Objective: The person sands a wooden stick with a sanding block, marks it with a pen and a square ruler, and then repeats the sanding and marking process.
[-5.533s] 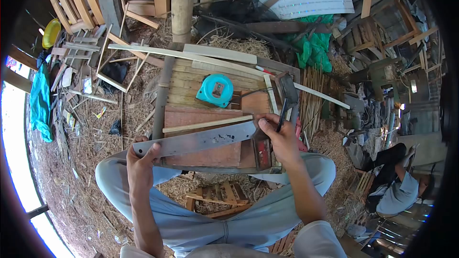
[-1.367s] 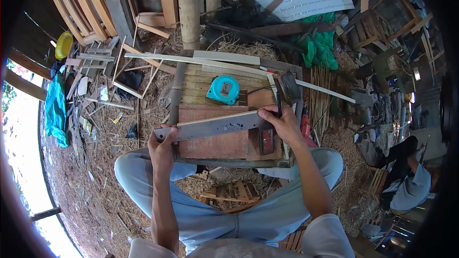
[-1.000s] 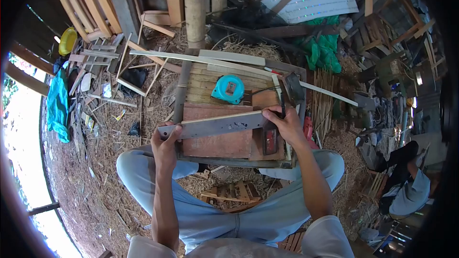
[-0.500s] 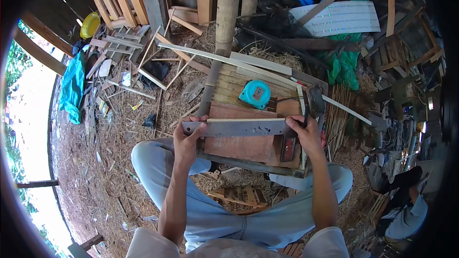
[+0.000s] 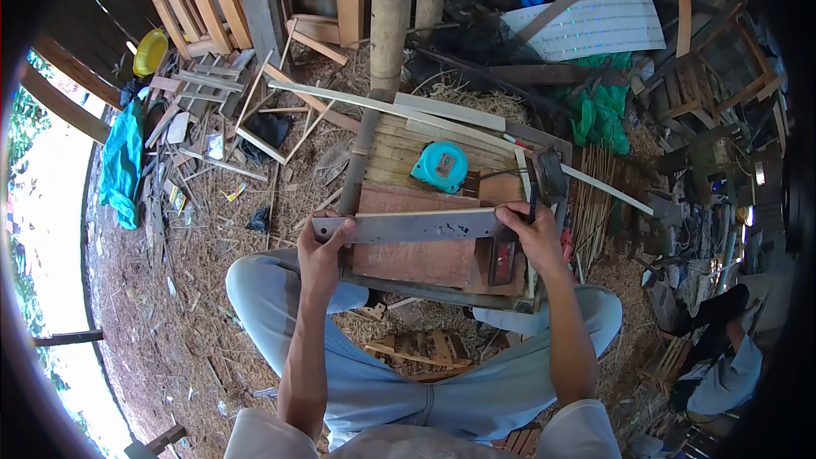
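A flat grey metal blade [image 5: 408, 229] with a hole near its left end lies level between my two hands. My left hand [image 5: 323, 246] is closed on that end, thumb on the face. At the other end my right hand [image 5: 531, 234] pinches the blade, with a thin dark rod upright beside its fingers. A pale wood strip [image 5: 425, 212] shows along the blade's far edge. Beneath is a reddish board [image 5: 412, 265] on a low bench. Beyond the blade sits a turquoise tape measure [image 5: 443, 167]. A dark tool with a red patch [image 5: 502, 263] lies by my right wrist.
A long pale lath [image 5: 365, 103] crosses the bench's far side. Bamboo posts [image 5: 388, 25] stand behind it. Wood offcuts [image 5: 208, 81] and shavings cover the ground at left. Another person's leg and clothing [image 5: 727, 378] show at lower right, near clutter.
The view has shifted a little, so bench and surroundings appear slightly further left. Both hands keep the same hold on the blade.
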Available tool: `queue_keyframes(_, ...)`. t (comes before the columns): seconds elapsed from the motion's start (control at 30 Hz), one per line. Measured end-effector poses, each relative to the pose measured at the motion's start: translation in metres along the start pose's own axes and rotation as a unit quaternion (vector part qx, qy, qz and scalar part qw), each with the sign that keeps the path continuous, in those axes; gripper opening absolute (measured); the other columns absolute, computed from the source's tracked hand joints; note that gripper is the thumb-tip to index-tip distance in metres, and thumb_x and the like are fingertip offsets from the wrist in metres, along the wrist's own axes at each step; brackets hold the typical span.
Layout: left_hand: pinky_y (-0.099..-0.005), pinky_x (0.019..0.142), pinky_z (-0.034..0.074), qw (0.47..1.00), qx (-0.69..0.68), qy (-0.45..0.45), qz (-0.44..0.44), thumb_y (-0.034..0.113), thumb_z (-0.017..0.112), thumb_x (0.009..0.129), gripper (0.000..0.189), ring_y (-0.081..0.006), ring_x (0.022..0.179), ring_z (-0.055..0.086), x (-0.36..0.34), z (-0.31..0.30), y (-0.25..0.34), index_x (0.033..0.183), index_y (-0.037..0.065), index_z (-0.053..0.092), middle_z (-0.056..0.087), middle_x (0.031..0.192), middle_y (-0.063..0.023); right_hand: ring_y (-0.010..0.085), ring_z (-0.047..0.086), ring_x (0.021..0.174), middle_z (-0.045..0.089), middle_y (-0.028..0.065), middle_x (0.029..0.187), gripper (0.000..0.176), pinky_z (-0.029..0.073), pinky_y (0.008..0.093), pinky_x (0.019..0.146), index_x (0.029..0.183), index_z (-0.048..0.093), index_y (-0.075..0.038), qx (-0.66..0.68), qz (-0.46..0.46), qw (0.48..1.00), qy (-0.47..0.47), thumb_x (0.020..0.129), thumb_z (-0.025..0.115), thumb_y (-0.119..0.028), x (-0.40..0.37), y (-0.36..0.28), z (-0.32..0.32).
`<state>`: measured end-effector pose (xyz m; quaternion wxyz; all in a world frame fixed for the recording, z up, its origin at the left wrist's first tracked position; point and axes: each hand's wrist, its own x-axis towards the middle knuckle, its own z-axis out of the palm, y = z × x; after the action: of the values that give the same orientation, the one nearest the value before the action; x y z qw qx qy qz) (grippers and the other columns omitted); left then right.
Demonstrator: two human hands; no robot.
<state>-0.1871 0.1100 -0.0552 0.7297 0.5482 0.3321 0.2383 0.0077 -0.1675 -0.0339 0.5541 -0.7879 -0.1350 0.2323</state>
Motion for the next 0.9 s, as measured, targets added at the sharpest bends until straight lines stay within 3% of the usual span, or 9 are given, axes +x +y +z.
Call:
queue_keyframes(0.57,-0.0237,0.064,0.044,1.000,0.007,0.005,-0.005,0.020,0.085,0.081,0.034,-0.0087,0.066,0.055,-0.0002,-0.0003,0.0001,0.099,0.004,0.061,0.062,0.078,-0.0001,0.0109,0.064,0.084,0.074,0.0055,0.090,0.025,0.050,0.0285,0.081,0.101,0.076,0.002,0.013,-0.001,1.000,-0.003,0.091,0.075,-0.020,0.0010,0.0027,0.0003)
queue_keyframes(0.83,-0.0248,0.075,0.048,0.999,-0.051,-0.014,-0.005,0.007,0.079,0.085,0.029,-0.0097,0.087,0.061,-0.0007,0.0023,0.0032,0.106,0.005,0.059,0.071,0.112,-0.0106,0.0109,0.064,0.084,0.074,0.0054,0.089,0.025,0.050,0.0283,0.080,0.101,0.076,0.003,0.015,-0.004,1.000,0.001,0.091,0.075,-0.020,0.0003,0.0025,0.0011)
queue_keyframes(0.9,-0.0250,0.076,0.047,0.998,-0.059,-0.014,-0.005,0.008,0.079,0.085,0.029,-0.0094,0.087,0.060,0.0005,0.0025,0.0013,0.105,0.006,0.058,0.071,0.108,-0.0089,0.0112,0.064,0.084,0.074,0.0056,0.089,0.025,0.050,0.0286,0.080,0.101,0.076,0.003,0.011,-0.007,1.000,0.000,0.091,0.075,-0.021,0.0008,0.0038,0.0007)
